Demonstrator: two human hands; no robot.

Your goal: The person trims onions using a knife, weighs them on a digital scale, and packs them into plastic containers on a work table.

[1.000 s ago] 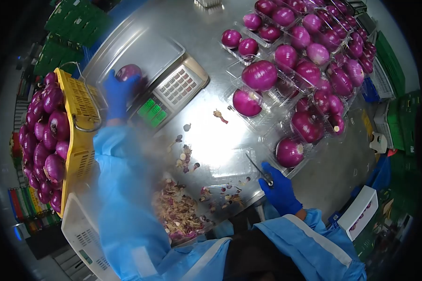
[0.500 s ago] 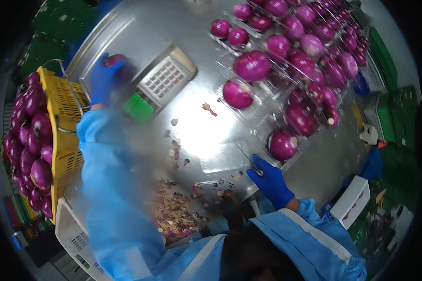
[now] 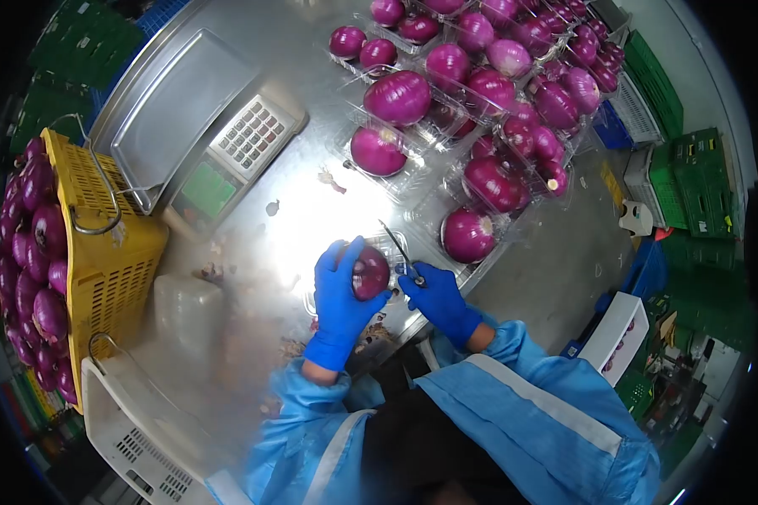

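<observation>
I had the left hand (image 3: 342, 296) clamped on an onion (image 3: 370, 273), the right hand (image 3: 443, 305) closed round a knife (image 3: 398, 246); the scale (image 3: 227, 164) sat toward ten o'clock.

onion (image 3: 371, 273): partly behind left hand (image 3: 342, 301) | scale display (image 3: 209, 190): unreadable | top onions (image 3: 443, 5): cut off

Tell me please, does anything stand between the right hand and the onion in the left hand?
Only the knife held by the right hand itself, its blade beside the onion. The thumb of the left hand lies at the onion's near edge. Nothing else visible is in the way.
</observation>
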